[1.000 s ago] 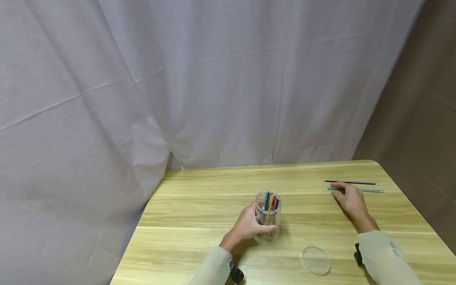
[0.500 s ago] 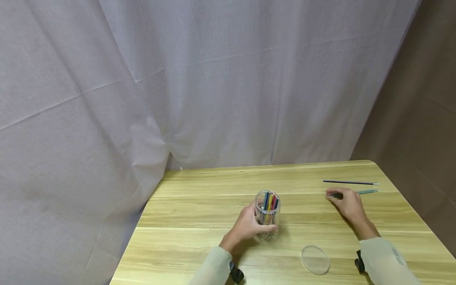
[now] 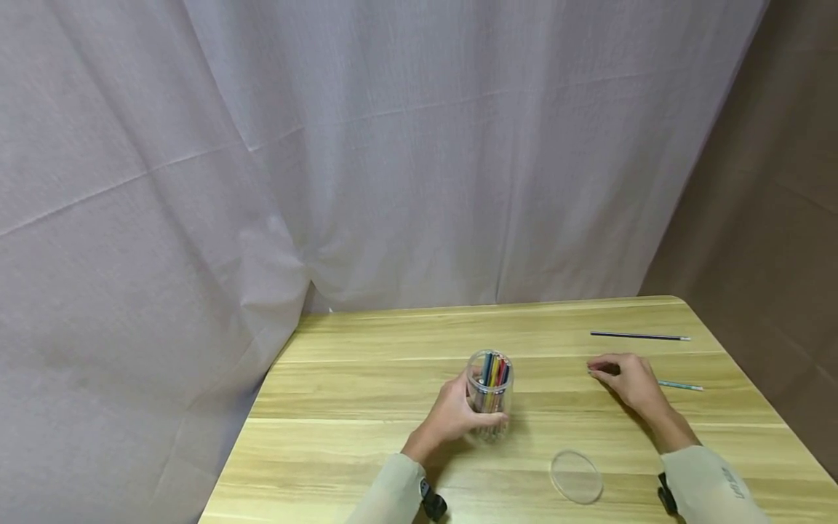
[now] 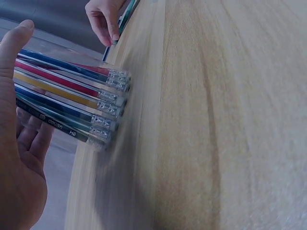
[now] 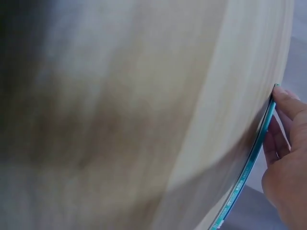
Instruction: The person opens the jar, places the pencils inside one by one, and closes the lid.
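My left hand (image 3: pixel 458 411) grips a clear round pencil holder (image 3: pixel 489 429) from its left side, thumb across the front. Several pencils (image 4: pixel 62 86) stand in it, blue, yellow, red and dark, their metal-capped ends showing through the wall near its base in the left wrist view. To the right, my right hand (image 3: pixel 631 382) pinches one end of a teal pencil (image 5: pixel 247 167) between thumb and fingers. The pencil runs back under the palm, and its other end sticks out past the hand, low over the wooden table (image 3: pixel 366 378).
A dark pencil (image 3: pixel 640 335) lies near the back right of the table, beyond my right hand. In front, between the forearms, is a clear round lid (image 3: pixel 576 477). A grey curtain (image 3: pixel 393 182) hangs behind the table, with a brown one (image 3: pixel 766 240) at the right.
My right hand has pinched the teal pencil and drawn it toward me and slightly left, away from the dark pencil. My left hand still grips the holder in about the same place.
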`<move>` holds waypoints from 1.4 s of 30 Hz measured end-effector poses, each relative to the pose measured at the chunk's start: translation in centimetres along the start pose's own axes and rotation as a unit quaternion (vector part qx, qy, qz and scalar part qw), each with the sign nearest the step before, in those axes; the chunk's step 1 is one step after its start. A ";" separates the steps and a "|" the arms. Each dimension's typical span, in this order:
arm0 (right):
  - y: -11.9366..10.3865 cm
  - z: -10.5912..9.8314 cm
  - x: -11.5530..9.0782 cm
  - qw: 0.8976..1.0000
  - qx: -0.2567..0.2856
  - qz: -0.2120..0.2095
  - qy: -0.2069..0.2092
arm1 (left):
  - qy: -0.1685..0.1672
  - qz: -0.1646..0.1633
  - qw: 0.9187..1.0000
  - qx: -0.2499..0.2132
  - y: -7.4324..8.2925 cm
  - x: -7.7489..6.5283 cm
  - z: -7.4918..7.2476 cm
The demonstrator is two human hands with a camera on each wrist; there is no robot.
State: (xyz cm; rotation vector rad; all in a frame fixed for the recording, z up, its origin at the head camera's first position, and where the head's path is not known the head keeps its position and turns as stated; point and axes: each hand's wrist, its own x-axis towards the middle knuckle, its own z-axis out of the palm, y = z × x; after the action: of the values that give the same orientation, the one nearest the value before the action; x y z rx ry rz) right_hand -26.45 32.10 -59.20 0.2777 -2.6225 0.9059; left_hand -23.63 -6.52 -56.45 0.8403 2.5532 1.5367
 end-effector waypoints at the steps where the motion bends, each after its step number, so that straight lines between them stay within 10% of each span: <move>1: -0.1 0.1 0.0 1.000 -0.003 0.000 0.000 | 0.000 0.000 1.000 0.000 0.0 0.0 0.0; 29: -11.4 -3.1 -1.0 0.979 0.130 -0.139 0.077 | 0.001 0.011 1.000 -0.006 -0.5 0.1 0.0; 42: -18.8 -7.8 -0.6 0.938 0.240 -0.224 0.113 | -0.002 0.003 1.000 -0.005 -0.5 0.1 0.0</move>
State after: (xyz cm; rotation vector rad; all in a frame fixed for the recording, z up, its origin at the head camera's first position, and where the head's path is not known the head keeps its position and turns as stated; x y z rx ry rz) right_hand -18.32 22.40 -43.22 0.8022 -1.9725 1.3000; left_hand -23.90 -6.66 -56.87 0.8497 2.5411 1.5461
